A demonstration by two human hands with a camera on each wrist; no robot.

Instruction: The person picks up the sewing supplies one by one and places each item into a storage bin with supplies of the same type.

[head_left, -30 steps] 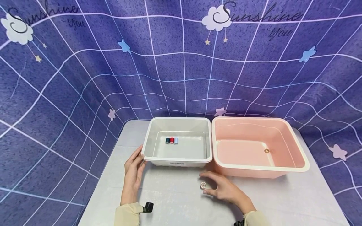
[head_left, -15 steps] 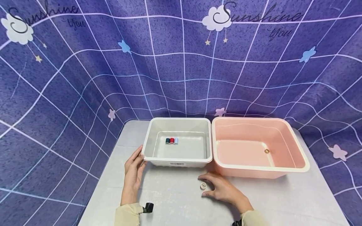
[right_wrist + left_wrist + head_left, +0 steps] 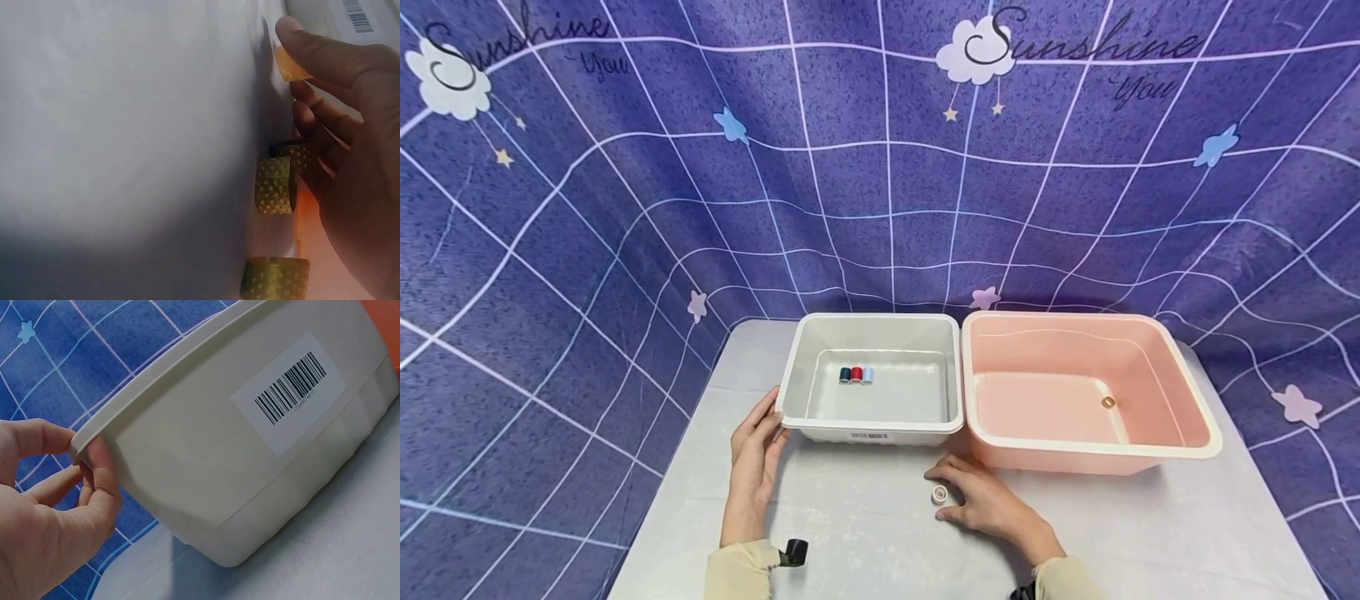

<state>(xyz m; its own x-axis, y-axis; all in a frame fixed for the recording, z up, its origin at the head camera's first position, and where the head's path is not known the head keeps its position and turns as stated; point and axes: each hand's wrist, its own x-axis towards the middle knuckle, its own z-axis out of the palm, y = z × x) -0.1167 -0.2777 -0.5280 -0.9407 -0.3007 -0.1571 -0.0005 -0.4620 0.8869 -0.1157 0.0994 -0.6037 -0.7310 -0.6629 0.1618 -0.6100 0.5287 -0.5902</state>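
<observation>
My left hand [image 3: 754, 462] holds the front left corner of a pale grey plastic tub [image 3: 868, 429]. In the left wrist view its fingers [image 3: 47, 439] pinch the rim. My right hand [image 3: 988, 497] curves around a small upright spool [image 3: 939, 495] on the table, thumb and forefinger on either side with a slight gap. From the right wrist view the spool [image 3: 289, 64] looks yellow-orange, partly behind the thumb. Three dimpled brass thimbles [image 3: 275, 185] lie under this hand, out of sight in the head view. Inside the grey tub, dark green, red and light blue thread spools [image 3: 856, 375] stand in a row.
A pink tub [image 3: 1075, 448] stands against the grey tub's right side, with one small brass ring [image 3: 1108, 402] on its floor. A barcode label [image 3: 289, 394] is on the grey tub's front. Behind the table [image 3: 850, 542] hangs a blue-purple curtain [image 3: 850, 183].
My right hand has shifted slightly left, and its thumb and forefinger have come a little nearer to the spool. The left hand and both tubs have stayed in place.
</observation>
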